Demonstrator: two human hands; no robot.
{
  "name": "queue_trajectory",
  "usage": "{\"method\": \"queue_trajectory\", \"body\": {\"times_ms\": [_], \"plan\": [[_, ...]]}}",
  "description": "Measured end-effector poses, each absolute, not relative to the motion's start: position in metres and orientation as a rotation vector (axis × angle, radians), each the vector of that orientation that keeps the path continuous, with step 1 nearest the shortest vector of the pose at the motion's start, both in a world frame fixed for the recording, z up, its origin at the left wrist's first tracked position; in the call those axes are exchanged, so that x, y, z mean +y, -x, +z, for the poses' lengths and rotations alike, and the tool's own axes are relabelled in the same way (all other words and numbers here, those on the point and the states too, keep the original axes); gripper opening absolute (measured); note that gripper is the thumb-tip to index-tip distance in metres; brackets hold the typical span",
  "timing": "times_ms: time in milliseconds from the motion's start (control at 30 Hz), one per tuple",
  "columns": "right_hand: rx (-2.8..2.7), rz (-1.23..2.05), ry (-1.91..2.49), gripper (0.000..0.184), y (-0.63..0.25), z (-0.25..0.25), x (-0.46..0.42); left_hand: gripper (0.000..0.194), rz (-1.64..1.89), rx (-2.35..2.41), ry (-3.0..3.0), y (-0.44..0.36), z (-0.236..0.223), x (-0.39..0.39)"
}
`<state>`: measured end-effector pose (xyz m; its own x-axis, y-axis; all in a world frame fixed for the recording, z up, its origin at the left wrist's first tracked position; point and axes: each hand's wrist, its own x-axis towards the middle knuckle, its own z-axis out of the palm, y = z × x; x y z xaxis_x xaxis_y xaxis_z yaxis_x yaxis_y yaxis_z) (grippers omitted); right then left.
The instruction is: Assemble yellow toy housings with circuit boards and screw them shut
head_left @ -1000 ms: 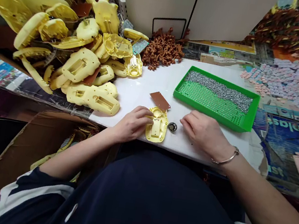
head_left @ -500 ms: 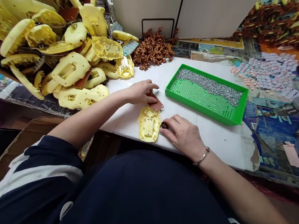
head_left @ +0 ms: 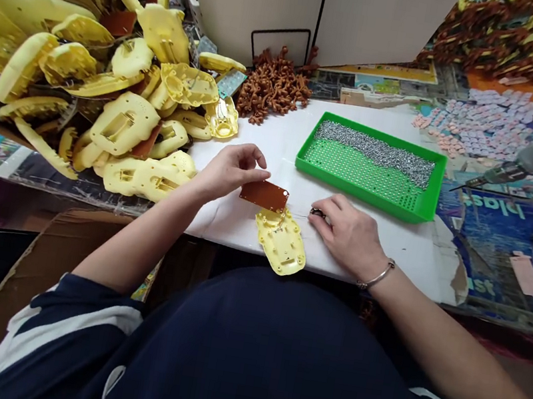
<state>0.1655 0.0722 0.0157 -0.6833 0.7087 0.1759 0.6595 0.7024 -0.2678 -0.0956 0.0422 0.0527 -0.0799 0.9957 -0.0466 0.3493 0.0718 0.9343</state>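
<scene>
A brown circuit board (head_left: 264, 194) lies at the upper end of a yellow plastic shell (head_left: 282, 242), joined to it by thin wires. The shell rests hollow side up and tilted near the table's front edge, its posts and holes showing. My left hand (head_left: 233, 171) has its thumb at the board's top edge and seems to pinch it there; the index finger is curled above. To the right of the shell, my right hand (head_left: 345, 229) is closed on a small dark round part (head_left: 316, 213), from which a thin wire runs toward the shell.
A green tray (head_left: 362, 198) of small metal screws (head_left: 375, 151) stands behind my right hand. Brown plastic pieces (head_left: 274, 86) are heaped at the back. Many yellow shells (head_left: 124, 123) fill a carton at left. At right are an electric screwdriver (head_left: 508, 170) and small pale pieces (head_left: 496, 121).
The circuit board has moved left and toward me with my left hand, showing its flat brown face. The yellow shell has turned and slid right. My right hand has shifted right with the dark part.
</scene>
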Motion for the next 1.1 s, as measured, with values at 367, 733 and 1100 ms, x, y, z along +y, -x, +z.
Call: {"method": "queue_trajectory", "body": {"times_ms": [367, 733, 1100], "plan": [[-2.664, 0.417, 0.84, 0.026, -0.183, 0.017, 0.087, 0.036, 1.083, 1.365, -1.274, 0.089, 0.038, -0.012], [-2.572, 0.98, 0.343, 0.021, -0.136, 0.033, 0.104, 0.027, 1.301, 1.768, -1.532, 0.081, 0.043, -0.041], [-2.832, 0.645, 0.363, 0.021, -0.115, 0.03, 0.111, 0.028, 1.272, 1.839, -1.591, 0.09, 0.039, -0.045]]}}
